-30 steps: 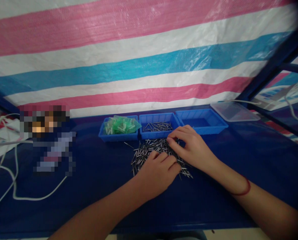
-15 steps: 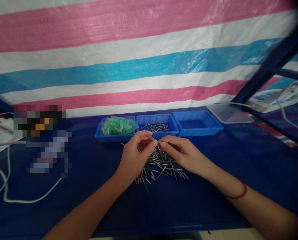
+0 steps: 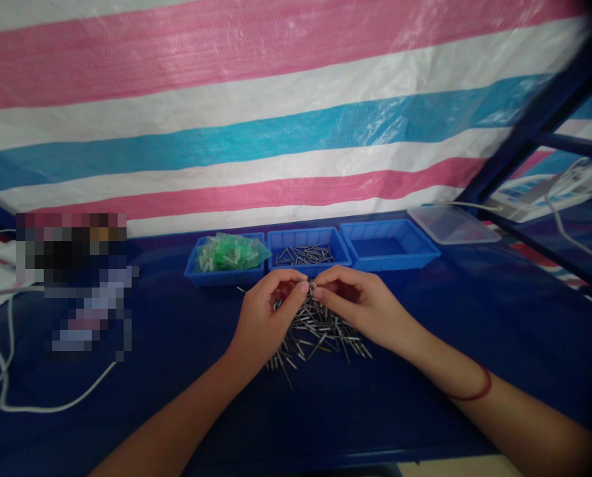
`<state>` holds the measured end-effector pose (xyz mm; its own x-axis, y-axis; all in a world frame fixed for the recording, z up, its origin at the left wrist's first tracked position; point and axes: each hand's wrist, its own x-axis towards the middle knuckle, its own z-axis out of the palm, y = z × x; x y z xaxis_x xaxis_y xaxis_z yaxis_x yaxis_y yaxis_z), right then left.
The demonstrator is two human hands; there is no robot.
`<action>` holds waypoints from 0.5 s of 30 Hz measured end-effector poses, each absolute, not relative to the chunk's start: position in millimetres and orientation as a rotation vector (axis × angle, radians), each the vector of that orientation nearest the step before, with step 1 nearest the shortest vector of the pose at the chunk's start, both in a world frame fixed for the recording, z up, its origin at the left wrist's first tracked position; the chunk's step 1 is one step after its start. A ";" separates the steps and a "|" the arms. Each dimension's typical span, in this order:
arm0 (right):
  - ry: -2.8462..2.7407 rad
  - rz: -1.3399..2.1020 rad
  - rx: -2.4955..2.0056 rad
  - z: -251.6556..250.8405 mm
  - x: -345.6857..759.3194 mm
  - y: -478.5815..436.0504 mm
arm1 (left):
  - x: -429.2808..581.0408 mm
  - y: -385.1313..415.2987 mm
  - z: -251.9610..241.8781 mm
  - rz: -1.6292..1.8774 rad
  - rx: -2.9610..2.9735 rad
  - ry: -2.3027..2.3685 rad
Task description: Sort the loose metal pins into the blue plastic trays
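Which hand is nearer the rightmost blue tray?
Right. The right hand is just in front of the rightmost blue tray, near its left end; the left hand is farther off to its left.

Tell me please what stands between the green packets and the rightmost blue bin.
In the head view, the middle blue bin stands there, holding thin metal pieces.
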<state>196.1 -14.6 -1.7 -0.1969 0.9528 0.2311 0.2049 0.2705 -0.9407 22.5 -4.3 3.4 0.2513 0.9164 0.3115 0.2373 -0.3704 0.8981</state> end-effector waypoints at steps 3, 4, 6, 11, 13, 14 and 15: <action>-1.574 0.988 -1.099 0.8 197.1 -14.8 | 21.1 -2.6 2.2 1.127 1.808 1.069; -1.564 0.975 -1.097 2.3 197.7 -14.9 | 20.8 -2.0 2.4 1.122 1.825 1.070; -1.550 0.950 -1.090 5.6 199.1 -15.1 | 20.2 -0.7 4.0 1.111 1.883 1.076; -1.582 0.871 -1.093 10.3 200.7 -16.9 | 20.0 0.8 7.9 1.035 2.060 1.075; -1.611 0.836 -1.100 10.7 200.6 -17.9 | 20.1 0.8 8.1 1.000 2.107 1.066; -1.636 0.811 -1.104 10.8 200.9 -18.0 | 20.1 0.7 8.2 0.981 2.135 1.060; -1.664 0.774 -1.110 11.1 201.8 -17.5 | 19.7 0.7 8.6 0.961 2.169 1.054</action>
<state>201.8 -17.5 11.1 -0.1299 0.9227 0.3629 0.3168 0.3854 -0.8667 19.7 0.7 8.6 0.4401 0.8214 0.3627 0.4374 -0.5489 0.7124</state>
